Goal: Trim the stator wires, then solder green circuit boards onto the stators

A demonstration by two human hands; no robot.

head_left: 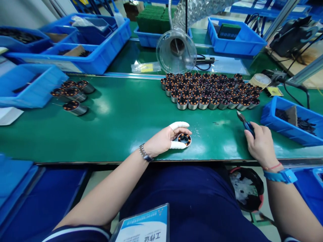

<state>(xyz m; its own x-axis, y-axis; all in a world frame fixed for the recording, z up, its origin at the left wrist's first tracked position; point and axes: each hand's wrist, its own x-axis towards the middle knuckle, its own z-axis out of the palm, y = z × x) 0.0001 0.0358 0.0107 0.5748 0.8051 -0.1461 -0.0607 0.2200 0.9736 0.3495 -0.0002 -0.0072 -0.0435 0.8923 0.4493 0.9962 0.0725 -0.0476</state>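
Near the front edge of the green bench, my left hand curls round a motor stator, a metal ring with copper windings inside. White covers sit on its thumb and a finger. My right hand, farther right, grips a pair of cutting pliers with dark blue handles, the jaws pointing up and left. Between the hands lie small white scraps and a few thin dark bits. Beyond them, many more stators stand upright in tight rows.
Several stators stand at the left beside a blue bin. A blue bin of dark strips is at the right. A clear fume hood hangs behind the rows, near a tape roll. A waste bin is below the bench.
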